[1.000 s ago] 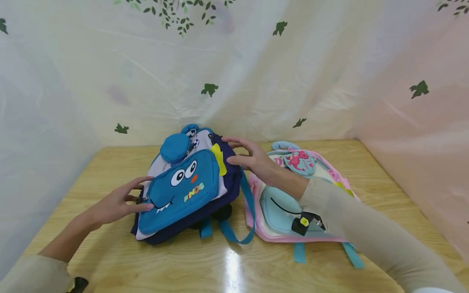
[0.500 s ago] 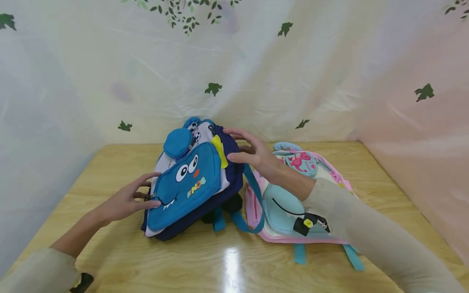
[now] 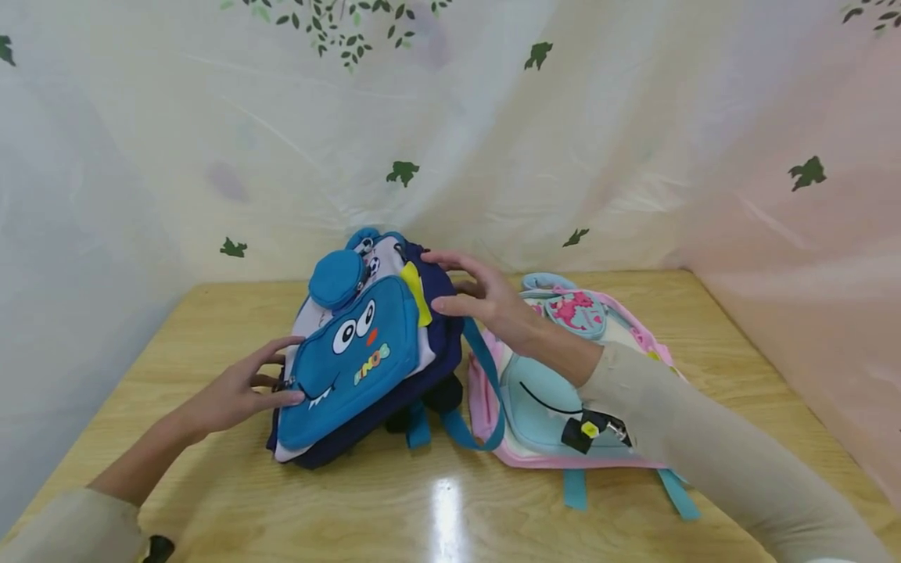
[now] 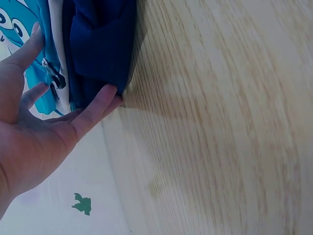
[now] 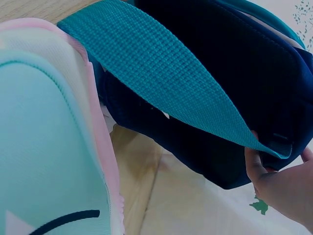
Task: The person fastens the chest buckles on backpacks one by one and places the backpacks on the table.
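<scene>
Partly hidden: pink backpack (image 3: 536,428), behind right sleeve (image 3: 711,453).
Left grip (image 3: 238,391): clasps blue backpack (image 3: 359,367) by one side.
Right grip (image 3: 496,309): holds opposite side; cropped in wrist view.

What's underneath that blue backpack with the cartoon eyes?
Blue strapping and a dark rounded part peek from beneath the blue backpack, over the wooden table. The bag itself hides anything else there.
</scene>
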Demonstrator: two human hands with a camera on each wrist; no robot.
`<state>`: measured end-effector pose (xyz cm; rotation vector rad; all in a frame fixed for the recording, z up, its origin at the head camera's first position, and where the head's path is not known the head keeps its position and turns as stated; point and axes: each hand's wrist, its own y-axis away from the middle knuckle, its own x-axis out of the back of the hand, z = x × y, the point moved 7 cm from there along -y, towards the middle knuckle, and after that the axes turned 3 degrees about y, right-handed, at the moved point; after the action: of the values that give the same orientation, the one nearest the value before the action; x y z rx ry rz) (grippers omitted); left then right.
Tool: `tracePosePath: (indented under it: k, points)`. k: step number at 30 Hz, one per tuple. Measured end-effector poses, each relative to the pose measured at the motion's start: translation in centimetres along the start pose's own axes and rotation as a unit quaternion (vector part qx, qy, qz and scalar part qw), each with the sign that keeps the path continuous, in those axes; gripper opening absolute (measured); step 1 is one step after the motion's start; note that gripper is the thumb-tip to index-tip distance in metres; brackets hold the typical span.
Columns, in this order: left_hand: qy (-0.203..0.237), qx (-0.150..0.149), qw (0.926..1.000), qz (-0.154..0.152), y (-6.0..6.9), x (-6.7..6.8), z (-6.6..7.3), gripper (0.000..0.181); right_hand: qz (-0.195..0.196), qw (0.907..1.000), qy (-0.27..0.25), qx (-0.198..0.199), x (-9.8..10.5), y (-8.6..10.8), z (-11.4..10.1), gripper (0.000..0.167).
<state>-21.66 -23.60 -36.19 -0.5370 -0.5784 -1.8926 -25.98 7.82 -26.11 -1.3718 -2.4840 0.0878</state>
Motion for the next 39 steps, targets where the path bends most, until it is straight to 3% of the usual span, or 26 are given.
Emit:
tracePosePath:
  k: [8,15,18,20,23,25,27,32,39]
  points:
    - [0.011,-0.012,0.9999,-0.003,-0.5,-0.4,0.4,0.082,0.001,0.9997,-0.015,0.020,0.3,0.2,-0.9,0.064]
    - [0.037,-0.044,0.9982,-0.016,-1.4,-1.9,1.7,0.086,-0.036,0.9966,-0.052,0.052,0.7,0.2,-2.2,0.067]
    - [0.003,-0.050,0.9987,0.002,-1.7,-2.3,2.4,0.087,-0.051,0.9951,-0.067,0.052,0.8,0.2,-2.6,0.069]
    - [-0.052,-0.055,0.9967,0.030,-1.7,-2.3,3.1,0.087,-0.056,0.9942,-0.076,0.052,0.8,0.1,-2.7,0.071]
    - [-0.143,-0.070,0.9838,0.082,-1.5,-2.2,4.5,0.087,-0.056,0.9933,-0.085,0.054,0.9,0.1,-2.9,0.071]
    - [-0.175,-0.085,0.9754,0.103,-1.4,-2.3,5.4,0.084,-0.051,0.9932,-0.089,0.056,1.0,0.1,-3.1,0.071]
    - [-0.163,-0.107,0.9755,0.102,-1.4,-2.7,6.1,0.081,-0.047,0.9931,-0.090,0.059,1.1,0.1,-3.3,0.071]
    - [-0.079,-0.167,0.9798,0.075,-1.7,-4.1,7.5,0.082,-0.038,0.9926,-0.088,0.074,1.0,0.0,-4.2,0.071]
    - [-0.054,-0.207,0.9701,0.115,-2.3,-4.5,9.0,0.092,-0.023,0.9894,-0.104,0.099,1.1,0.0,-5.2,0.069]
